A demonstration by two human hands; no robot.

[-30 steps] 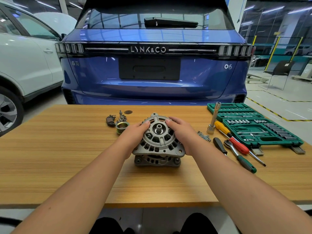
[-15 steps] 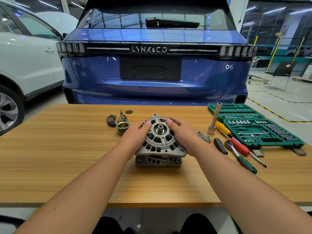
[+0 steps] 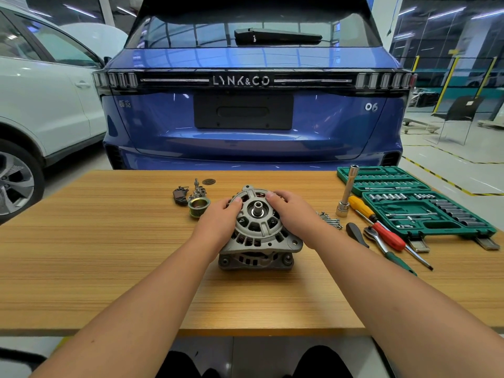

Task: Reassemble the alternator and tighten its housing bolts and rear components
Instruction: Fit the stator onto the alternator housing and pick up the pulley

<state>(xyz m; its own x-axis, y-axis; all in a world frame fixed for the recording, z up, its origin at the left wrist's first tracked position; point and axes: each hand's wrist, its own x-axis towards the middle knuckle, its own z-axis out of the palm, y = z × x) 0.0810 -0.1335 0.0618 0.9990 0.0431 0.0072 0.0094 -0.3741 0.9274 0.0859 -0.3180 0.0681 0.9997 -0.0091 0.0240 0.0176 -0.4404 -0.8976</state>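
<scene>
Grey cast aluminium of the alternator sits mid-worktop, shaft end up. The left hand and right hand lie apart on either flank of the front housing, fingers curled over its rim and gripping it, apparently seating the two halves together. That reads as an early step: the housing bolts lie loose just right of the unit, and the pulley and small rear parts wait to its left. Next, I judge, bolt holes must line up before a bolt goes in. A ratchet, screwdrivers and green socket case lie right. Beyond the wood-grain worktop stands a blue car, with a white car at left.
</scene>
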